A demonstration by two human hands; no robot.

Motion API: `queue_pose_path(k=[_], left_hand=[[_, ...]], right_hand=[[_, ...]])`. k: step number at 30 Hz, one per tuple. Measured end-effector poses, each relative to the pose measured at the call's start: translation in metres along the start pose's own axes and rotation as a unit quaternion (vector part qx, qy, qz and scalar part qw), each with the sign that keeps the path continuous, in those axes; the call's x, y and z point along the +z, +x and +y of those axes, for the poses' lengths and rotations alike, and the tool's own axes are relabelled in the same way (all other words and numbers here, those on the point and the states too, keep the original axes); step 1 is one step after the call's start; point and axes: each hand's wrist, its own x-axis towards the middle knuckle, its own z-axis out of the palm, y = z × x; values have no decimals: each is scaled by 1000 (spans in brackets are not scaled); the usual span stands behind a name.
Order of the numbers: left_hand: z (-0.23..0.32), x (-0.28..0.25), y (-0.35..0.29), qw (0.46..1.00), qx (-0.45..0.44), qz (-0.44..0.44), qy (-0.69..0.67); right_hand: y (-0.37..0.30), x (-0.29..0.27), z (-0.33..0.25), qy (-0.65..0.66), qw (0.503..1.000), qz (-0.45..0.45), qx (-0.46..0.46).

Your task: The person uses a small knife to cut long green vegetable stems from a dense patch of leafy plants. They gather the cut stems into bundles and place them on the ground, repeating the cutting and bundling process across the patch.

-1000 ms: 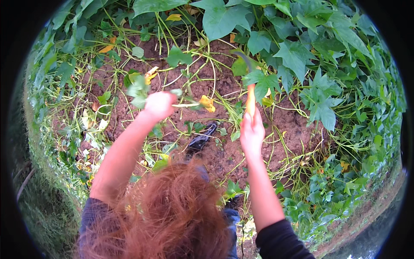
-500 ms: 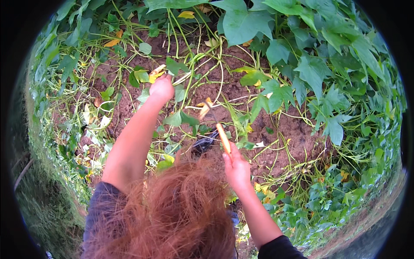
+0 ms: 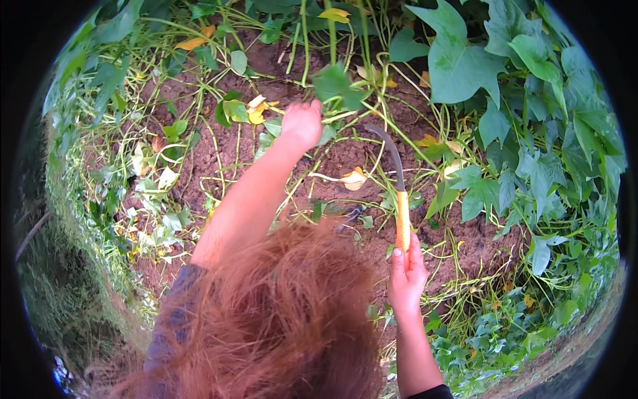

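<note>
My right hand [image 3: 407, 276] is closed round the orange handle of a sickle [image 3: 403, 216]. The sickle's dark, curved blade points away from me, over the vines and soil. Farther out and to the left, my left hand [image 3: 302, 124] is closed among green vine stems [image 3: 340, 117], which run out from its fingers to the right. A lobed green leaf [image 3: 336, 86] hangs just beyond that hand, blurred. Yellowed leaves [image 3: 256, 110] lie to the left of the hand. The blade tip is apart from my left hand, to its right.
Reddish-brown soil [image 3: 342, 156] shows between tangled vines. Dense, broad-leaved foliage [image 3: 465, 70] rises at the far right. More leaves and stems [image 3: 159, 166] spread on the left. A pale withered leaf [image 3: 353, 178] lies near the middle. Hair covers the lower centre.
My left hand has moved right, gripping among the stems. My right hand has moved right and nearer, and the sickle stands more upright in the view. The foliage on the right has shifted.
</note>
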Motion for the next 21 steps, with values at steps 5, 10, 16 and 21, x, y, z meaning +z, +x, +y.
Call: queue_pose_path(k=[5,10,16,21], left_hand=[[-43,-16,-100,988,71,131,-35],[-113,-49,-192,991,62,86,80],[-148,-96,-230,977,79,58,190],[-155,-99,-241,970,68,-2,233]], right_hand=[[-9,-14,-18,-30,999,-33,-10],[-45,-37,-37,-61,994,-68,-68],[-35,9,-114,8,972,-151,-180],[52,119,-204,-96,921,-165,-340]])
